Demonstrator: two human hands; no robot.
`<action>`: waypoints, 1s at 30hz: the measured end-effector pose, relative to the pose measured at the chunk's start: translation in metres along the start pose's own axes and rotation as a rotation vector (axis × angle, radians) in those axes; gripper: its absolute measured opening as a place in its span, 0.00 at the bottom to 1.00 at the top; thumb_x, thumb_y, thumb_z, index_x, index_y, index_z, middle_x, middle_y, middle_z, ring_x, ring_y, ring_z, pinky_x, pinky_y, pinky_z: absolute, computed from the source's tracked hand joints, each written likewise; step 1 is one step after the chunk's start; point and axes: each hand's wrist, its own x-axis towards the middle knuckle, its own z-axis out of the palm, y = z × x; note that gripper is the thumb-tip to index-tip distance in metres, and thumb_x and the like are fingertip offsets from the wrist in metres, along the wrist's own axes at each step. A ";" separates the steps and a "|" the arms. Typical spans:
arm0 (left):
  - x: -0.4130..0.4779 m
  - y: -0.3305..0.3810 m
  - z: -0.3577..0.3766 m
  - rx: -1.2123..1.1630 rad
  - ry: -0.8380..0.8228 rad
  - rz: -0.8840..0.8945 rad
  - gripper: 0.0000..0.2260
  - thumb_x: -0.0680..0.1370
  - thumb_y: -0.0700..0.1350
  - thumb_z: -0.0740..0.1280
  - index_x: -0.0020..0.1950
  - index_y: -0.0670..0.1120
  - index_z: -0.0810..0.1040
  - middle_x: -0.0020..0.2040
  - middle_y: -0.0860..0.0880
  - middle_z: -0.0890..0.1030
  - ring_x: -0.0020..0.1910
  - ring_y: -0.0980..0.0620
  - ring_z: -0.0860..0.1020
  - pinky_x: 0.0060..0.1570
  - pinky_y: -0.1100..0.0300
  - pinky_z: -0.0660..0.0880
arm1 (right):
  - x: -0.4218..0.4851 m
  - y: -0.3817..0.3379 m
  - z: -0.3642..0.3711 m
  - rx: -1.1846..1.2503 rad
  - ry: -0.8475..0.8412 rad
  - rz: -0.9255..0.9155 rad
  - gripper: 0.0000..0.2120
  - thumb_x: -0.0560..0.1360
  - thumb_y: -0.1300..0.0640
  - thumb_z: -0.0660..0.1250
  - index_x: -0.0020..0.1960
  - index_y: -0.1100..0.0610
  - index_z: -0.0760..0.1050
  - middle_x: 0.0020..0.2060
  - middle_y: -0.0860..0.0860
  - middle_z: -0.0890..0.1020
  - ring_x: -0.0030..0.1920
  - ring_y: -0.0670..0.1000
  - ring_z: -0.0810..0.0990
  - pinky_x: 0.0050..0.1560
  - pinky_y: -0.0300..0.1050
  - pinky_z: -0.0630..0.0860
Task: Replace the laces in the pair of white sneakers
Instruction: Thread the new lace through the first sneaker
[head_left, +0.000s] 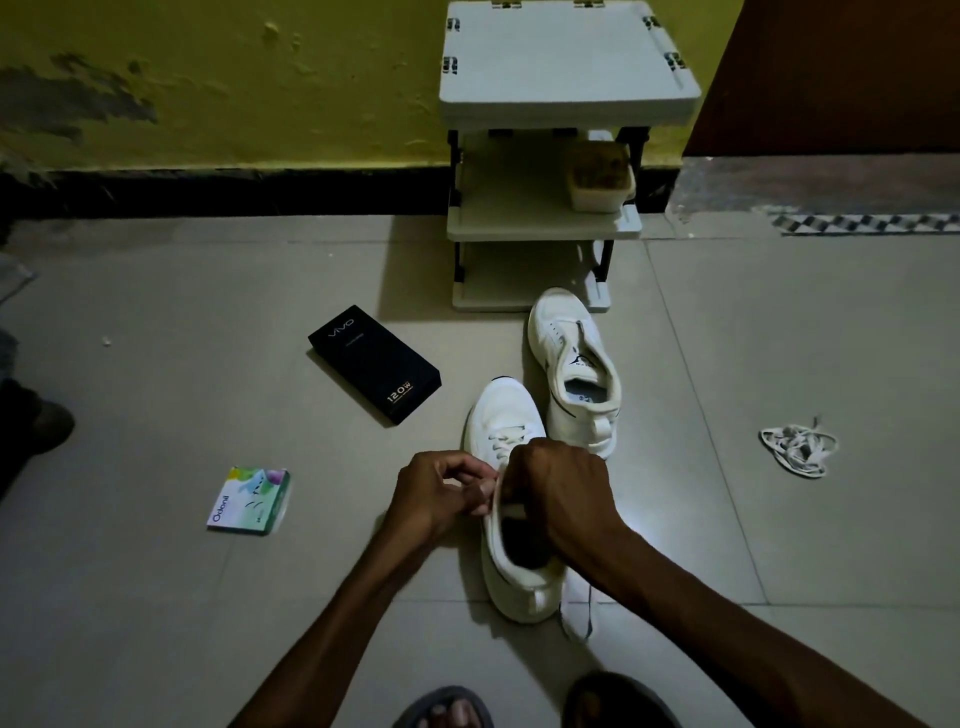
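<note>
A white sneaker (506, 415) with white laces through its front eyelets lies on the tiled floor, toe away from me. My left hand (434, 493) pinches a lace end at the shoe's left collar. My right hand (558, 488) curls over the tongue and upper eyelets and hides them; what its fingers hold cannot be seen. The second white sneaker (574, 364) stands just behind to the right, without laces. A loose bundle of white laces (797, 449) lies on the floor far right. A white strip (576, 608) lies beside the near shoe's heel.
A black phone box (374, 364) lies left of the shoes, and a small colourful box (249, 501) nearer left. A white shelf rack (545, 156) with a tub (600, 179) stands against the yellow wall. My sandalled feet (447, 709) show at the bottom edge.
</note>
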 end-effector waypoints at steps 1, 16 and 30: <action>0.000 0.000 0.000 -0.011 -0.006 -0.002 0.03 0.73 0.34 0.73 0.42 0.41 0.84 0.37 0.42 0.83 0.33 0.48 0.83 0.39 0.61 0.80 | -0.001 0.001 -0.003 0.012 -0.008 -0.006 0.07 0.72 0.51 0.71 0.48 0.53 0.82 0.45 0.52 0.84 0.45 0.55 0.82 0.39 0.42 0.70; -0.002 0.001 0.007 0.220 0.026 0.165 0.01 0.73 0.42 0.73 0.42 0.47 0.85 0.37 0.54 0.84 0.35 0.57 0.82 0.43 0.64 0.78 | -0.006 -0.003 0.004 -0.074 -0.153 0.070 0.20 0.49 0.53 0.84 0.34 0.58 0.78 0.35 0.56 0.78 0.32 0.56 0.78 0.28 0.41 0.62; -0.006 -0.004 0.011 -0.173 0.001 -0.095 0.03 0.76 0.40 0.71 0.47 0.41 0.84 0.39 0.47 0.85 0.40 0.52 0.84 0.42 0.61 0.80 | -0.024 0.004 0.003 0.321 0.031 0.167 0.09 0.74 0.47 0.69 0.45 0.53 0.81 0.40 0.47 0.74 0.37 0.47 0.70 0.32 0.30 0.58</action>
